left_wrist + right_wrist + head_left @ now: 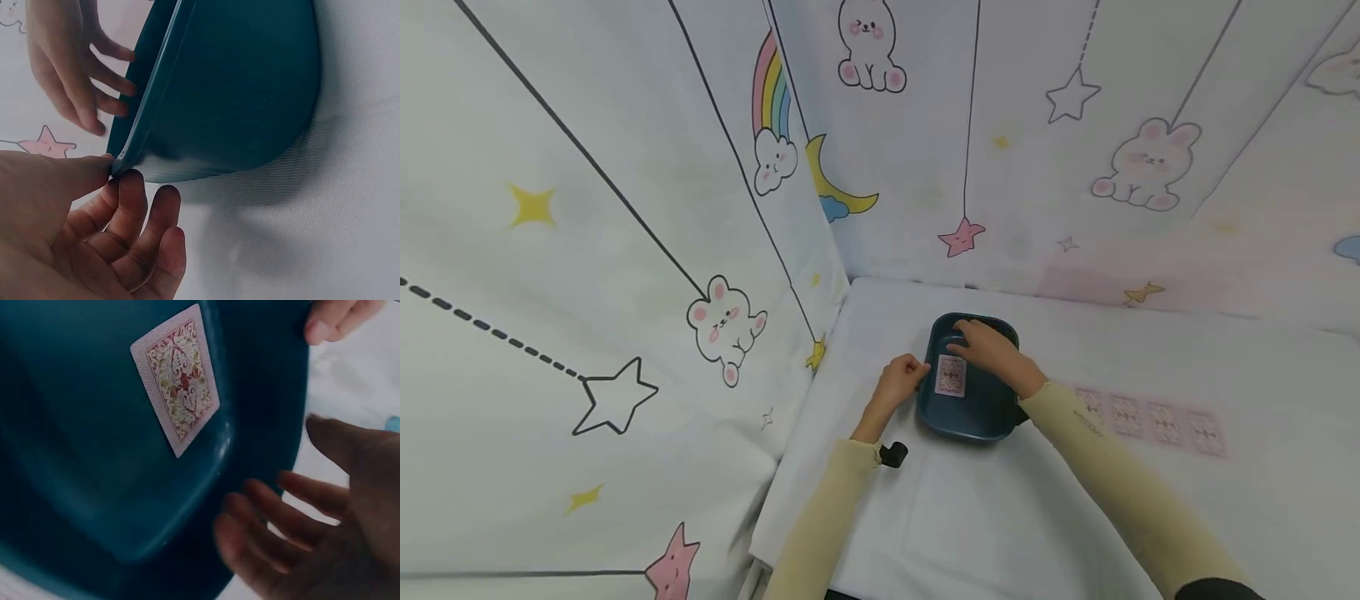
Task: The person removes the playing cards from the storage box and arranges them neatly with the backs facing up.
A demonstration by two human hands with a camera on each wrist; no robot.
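Note:
A dark teal plastic basin [966, 421] stands on the white-covered table. Inside it lies one playing card [951, 376], its ornate red-and-white back facing up, clearly visible in the right wrist view too. At the basin's left side my left hand [901, 379] pinches the rim between thumb and forefinger, the other fingers loosely bent. My right hand [992, 350] hovers over the far part of the basin. In the right wrist view its fingers [269, 519] are spread and relaxed, with nothing held. Whether any fingertip touches the basin wall, I cannot tell.
Several face-down playing cards [1165, 423] lie in a row to the right of the basin, partly covered by the right sleeve [1105, 450]. A patterned cloth [925, 167] hangs behind and left of the table. The table's left edge runs beside the left arm.

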